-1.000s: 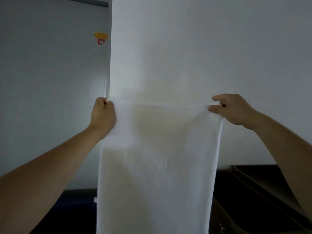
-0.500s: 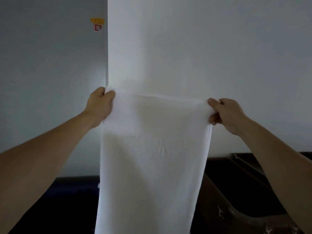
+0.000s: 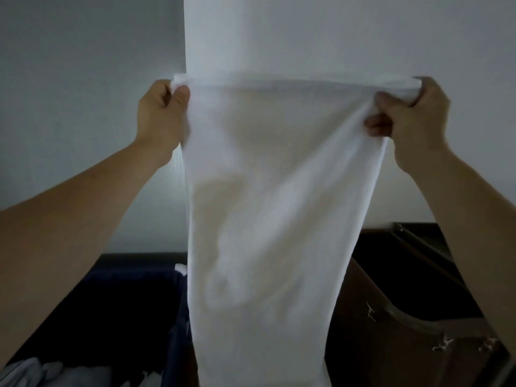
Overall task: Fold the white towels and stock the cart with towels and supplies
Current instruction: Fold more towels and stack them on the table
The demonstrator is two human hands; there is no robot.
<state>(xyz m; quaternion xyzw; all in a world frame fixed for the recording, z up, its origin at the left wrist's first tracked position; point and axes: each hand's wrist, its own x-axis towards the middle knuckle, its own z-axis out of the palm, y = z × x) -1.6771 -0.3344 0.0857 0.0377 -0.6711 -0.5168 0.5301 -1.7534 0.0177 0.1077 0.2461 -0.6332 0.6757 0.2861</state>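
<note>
Left hand (image 3: pixel 160 113) and right hand (image 3: pixel 413 113) each pinch the hanging white towel's (image 3: pixel 268 219) top corners.

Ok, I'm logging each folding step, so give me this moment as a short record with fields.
item: white towel, held up in the air, hanging past the frame's bottom
left: left hand grips its top left corner
right: right hand grips its top right corner
top edge: stretched level between the hands
behind: white wall
lower left: pale crumpled cloth
</note>
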